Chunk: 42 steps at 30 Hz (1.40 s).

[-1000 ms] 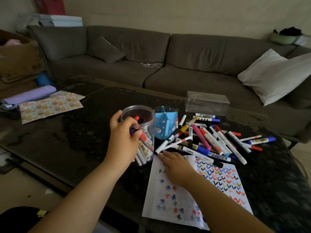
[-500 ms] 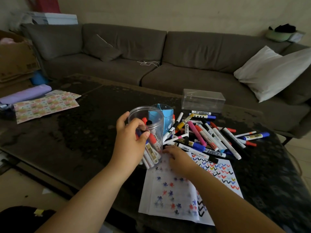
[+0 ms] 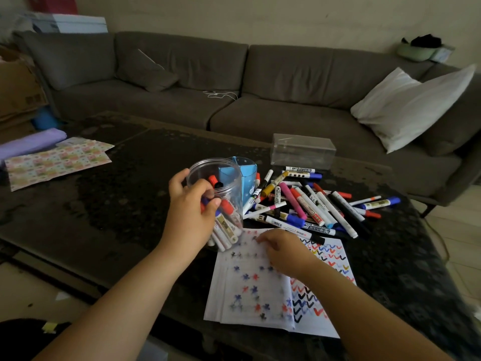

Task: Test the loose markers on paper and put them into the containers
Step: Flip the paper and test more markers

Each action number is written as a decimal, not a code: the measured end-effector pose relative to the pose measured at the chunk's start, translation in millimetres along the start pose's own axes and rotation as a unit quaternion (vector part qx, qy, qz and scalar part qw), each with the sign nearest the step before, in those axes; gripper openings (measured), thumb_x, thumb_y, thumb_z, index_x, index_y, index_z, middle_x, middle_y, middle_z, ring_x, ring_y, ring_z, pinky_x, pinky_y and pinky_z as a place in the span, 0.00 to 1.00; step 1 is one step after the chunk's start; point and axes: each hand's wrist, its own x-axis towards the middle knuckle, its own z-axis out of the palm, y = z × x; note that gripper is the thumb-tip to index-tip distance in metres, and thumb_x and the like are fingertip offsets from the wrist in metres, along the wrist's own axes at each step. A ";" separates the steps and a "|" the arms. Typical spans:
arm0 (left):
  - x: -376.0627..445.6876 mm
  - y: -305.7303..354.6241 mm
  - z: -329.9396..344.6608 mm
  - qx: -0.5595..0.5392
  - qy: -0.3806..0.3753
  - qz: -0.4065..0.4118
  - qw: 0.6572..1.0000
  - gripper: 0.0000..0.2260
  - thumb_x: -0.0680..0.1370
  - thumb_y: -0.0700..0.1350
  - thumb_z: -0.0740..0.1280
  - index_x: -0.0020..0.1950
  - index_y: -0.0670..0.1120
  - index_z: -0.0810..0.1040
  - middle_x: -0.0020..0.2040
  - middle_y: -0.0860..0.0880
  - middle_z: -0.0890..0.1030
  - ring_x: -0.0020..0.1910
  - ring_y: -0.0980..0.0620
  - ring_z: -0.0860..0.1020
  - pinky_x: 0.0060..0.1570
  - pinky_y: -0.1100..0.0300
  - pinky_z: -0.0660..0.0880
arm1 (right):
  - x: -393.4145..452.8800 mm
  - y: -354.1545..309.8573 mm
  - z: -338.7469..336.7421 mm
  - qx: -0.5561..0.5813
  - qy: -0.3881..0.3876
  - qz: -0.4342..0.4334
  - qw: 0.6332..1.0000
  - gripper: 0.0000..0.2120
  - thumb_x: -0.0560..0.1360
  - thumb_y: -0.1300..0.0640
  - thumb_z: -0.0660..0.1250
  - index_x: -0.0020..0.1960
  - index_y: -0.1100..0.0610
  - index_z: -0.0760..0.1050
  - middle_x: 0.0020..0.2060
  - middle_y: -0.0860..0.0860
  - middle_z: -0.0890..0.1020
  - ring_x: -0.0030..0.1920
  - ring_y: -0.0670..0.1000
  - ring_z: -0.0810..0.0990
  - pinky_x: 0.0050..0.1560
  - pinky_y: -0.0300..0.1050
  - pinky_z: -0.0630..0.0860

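Two bare hands work at centre frame over a dark table [image 3: 109,204]. Left hand [image 3: 190,212] reaches in from the lower left and wraps its curled fingers and thumb round the near wall of a clear jar [image 3: 221,178], which leans toward the person. Right hand [image 3: 283,252] comes from the lower right and rests knuckles-up on the paper [image 3: 250,290], fingers bent, fingertips pressing the sheet near its top edge; whether it pinches anything I cannot tell.

Inside the jar stand several markers, red and black caps up, white barrels showing through the wall. Just behind it and touching stands a blue holder [image 3: 244,178]; its contents are hidden. Further back, right of centre, sits a clear box [image 3: 303,152], seemingly holding nothing.

Loose markers [image 3: 307,204] lie heaped right of the jar, between the box and the paper. The paper carries rows of small stars and coloured ticks.
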 end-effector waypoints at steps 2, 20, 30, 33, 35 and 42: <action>1.3 -0.5 -3.7 0.007 -0.001 -0.017 1.000 0.05 0.75 0.41 0.68 0.46 0.49 0.73 0.72 0.49 0.57 0.67 0.54 0.64 0.56 0.69 0.61 | -4.7 0.4 -1.6 -0.003 -0.017 -0.005 1.000 0.19 0.79 0.64 0.55 0.66 0.52 0.73 0.65 0.50 0.73 0.63 0.51 0.71 0.59 0.36 0.65; 10.6 2.1 11.9 -0.027 -0.032 0.004 0.999 0.05 0.75 0.41 0.68 0.48 0.49 0.75 0.74 0.49 0.57 0.72 0.51 0.61 0.61 0.64 0.65 | -14.4 -1.4 2.1 0.020 -0.007 0.007 1.000 0.18 0.80 0.62 0.55 0.67 0.53 0.72 0.66 0.51 0.73 0.65 0.51 0.71 0.61 0.38 0.65; -24.1 -11.2 30.3 -0.093 0.063 -0.079 0.990 0.17 0.74 0.40 0.69 0.59 0.47 0.66 0.57 0.47 0.71 0.45 0.54 0.77 0.40 0.65 0.74 | -29.1 30.5 -18.2 0.015 0.119 0.066 0.991 0.17 0.79 0.61 0.58 0.67 0.52 0.72 0.67 0.51 0.71 0.62 0.51 0.74 0.56 0.38 0.72; -39.5 -13.5 47.1 -0.092 -0.035 -0.083 0.992 0.08 0.77 0.42 0.66 0.52 0.49 0.68 0.45 0.54 0.75 0.42 0.56 0.77 0.36 0.65 0.74 | -22.1 48.1 -21.8 0.002 0.165 0.107 0.980 0.19 0.78 0.62 0.59 0.69 0.54 0.69 0.68 0.53 0.70 0.65 0.54 0.71 0.64 0.47 0.71; -48.8 -11.4 59.3 -0.081 -0.110 -0.072 0.988 0.05 0.78 0.45 0.65 0.50 0.50 0.70 0.45 0.55 0.75 0.41 0.61 0.76 0.35 0.68 0.72 | -15.5 59.3 -22.7 -0.049 0.155 0.142 0.976 0.21 0.79 0.59 0.59 0.71 0.55 0.66 0.69 0.53 0.68 0.69 0.55 0.66 0.68 0.50 0.67; -54.1 4.1 89.5 -0.095 -0.171 -0.039 0.980 0.03 0.77 0.44 0.65 0.50 0.50 0.73 0.45 0.55 0.76 0.42 0.61 0.75 0.42 0.65 0.75 | -6.0 71.0 -16.5 -0.157 0.145 0.164 0.963 0.17 0.80 0.50 0.57 0.68 0.51 0.68 0.65 0.51 0.70 0.67 0.54 0.65 0.68 0.53 0.60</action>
